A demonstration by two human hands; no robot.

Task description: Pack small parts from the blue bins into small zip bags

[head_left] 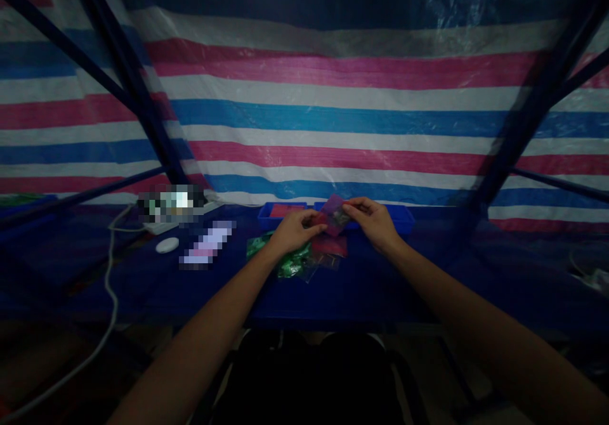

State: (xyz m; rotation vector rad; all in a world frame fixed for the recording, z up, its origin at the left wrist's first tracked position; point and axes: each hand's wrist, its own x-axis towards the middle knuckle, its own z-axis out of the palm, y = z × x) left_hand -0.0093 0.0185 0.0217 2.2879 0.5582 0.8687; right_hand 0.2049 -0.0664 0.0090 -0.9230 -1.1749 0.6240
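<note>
Between my two hands is a small translucent purple-pink packet (334, 212), raised above the table with something dark inside that I cannot make out. My left hand (299, 228) pinches its left side between thumb and fingers. On the other side, my right hand (373, 221) pinches its right edge. Shiny green packets (292, 263) lie in a loose pile below my left hand. Beside them is a red packet (330, 245), with a clear packet (328, 261) just in front of it.
Behind my hands stand a blue tray holding red pieces (288, 210) and another blue tray (404, 219). To the left lie a white oval object (167, 245), a blurred-out phone-like slab (208, 242) and a white cable (111, 285). Blue frame posts (528, 108) and striped sheeting (333, 117) close off the back.
</note>
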